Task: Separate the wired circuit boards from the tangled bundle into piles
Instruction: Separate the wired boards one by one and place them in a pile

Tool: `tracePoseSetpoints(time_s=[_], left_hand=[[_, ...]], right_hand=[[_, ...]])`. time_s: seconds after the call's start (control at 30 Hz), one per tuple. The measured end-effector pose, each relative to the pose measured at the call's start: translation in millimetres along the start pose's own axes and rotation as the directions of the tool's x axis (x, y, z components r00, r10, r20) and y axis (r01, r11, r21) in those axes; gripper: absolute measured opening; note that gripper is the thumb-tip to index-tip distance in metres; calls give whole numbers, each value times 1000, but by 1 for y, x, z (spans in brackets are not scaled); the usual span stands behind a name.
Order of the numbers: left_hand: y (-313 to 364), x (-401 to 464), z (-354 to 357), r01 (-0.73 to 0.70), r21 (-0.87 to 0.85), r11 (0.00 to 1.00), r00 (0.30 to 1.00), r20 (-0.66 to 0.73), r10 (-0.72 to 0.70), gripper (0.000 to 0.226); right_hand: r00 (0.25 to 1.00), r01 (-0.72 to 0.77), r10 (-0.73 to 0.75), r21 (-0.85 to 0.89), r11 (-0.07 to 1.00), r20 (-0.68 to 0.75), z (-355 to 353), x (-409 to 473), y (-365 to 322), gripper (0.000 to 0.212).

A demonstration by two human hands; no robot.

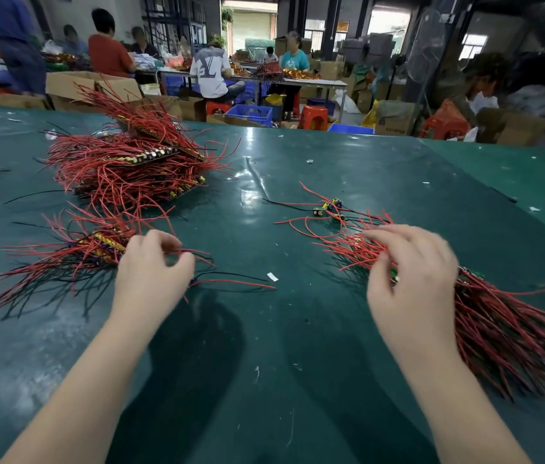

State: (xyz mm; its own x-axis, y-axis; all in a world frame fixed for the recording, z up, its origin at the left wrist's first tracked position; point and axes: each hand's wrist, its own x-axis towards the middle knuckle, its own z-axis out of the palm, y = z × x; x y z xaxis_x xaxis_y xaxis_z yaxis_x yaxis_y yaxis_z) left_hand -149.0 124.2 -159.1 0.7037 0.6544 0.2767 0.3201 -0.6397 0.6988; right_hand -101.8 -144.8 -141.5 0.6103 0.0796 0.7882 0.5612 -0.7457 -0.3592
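Sorting underway: red wires [194, 252] are pinched by left hand [153, 266], tangled bundle [498, 316] gripped by curled right hand [411, 272]; snagged leads could be torn off boards.

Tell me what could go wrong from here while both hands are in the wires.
1. The right hand grips the tangled bundle; pulling may drag out several boards at once.
2. The few loose boards lie just beyond it, wires overlapping, and could snag back in.
3. The left hand pinches wires beside the near pile; a tug might scatter it.
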Motion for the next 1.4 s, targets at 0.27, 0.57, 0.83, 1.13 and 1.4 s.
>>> tracePoseSetpoints(time_s=[0.27, 0.57, 0.83, 1.13, 1.4], left_hand=[[-6, -8, 8, -255, 527, 811, 964, 206, 169, 19], [25, -43, 26, -318, -253, 914, 878, 284, 385, 23], [38, -62, 29, -411, -323, 852, 820, 277, 501, 24], [42, -65, 28, -310, -455, 835, 878, 201, 435, 32], [39, -54, 28, 22, -685, 728, 929, 284, 239, 17]], right_hand=[[979, 72, -103, 175, 982, 176, 11, -13, -15, 23], [844, -188, -23, 336, 923, 535, 14, -24, -26, 25], [694, -597, 245, 351, 721, 677, 35, -34, -30, 8], [689, -720, 326, 566, 401, 647, 30, -27, -31, 18], [811, -568, 223, 635, 524, 541, 26, -29, -38, 19]])
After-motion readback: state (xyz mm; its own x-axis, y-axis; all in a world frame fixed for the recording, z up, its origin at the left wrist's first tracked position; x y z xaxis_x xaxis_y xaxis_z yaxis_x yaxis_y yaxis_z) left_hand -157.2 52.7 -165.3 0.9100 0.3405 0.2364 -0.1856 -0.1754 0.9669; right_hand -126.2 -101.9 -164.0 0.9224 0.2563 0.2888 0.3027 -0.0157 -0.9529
